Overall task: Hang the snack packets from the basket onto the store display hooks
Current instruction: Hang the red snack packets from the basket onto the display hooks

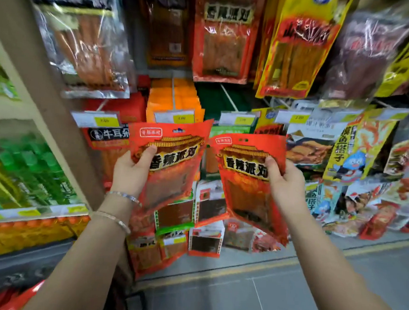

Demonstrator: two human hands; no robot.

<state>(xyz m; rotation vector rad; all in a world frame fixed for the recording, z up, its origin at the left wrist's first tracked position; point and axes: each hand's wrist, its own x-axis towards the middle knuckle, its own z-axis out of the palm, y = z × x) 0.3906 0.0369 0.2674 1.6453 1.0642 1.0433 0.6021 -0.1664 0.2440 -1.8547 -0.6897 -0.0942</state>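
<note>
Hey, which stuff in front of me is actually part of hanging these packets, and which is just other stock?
In the job: left hand, gripping one red snack packet; right hand, gripping a second red packet; display hook; matching hung packet above.
Just around: green bottles; yellow packet; orange packets; price tag.

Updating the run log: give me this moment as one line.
left hand grips red packet | right hand grips second red packet | both unhung, below matching hung packet
</note>
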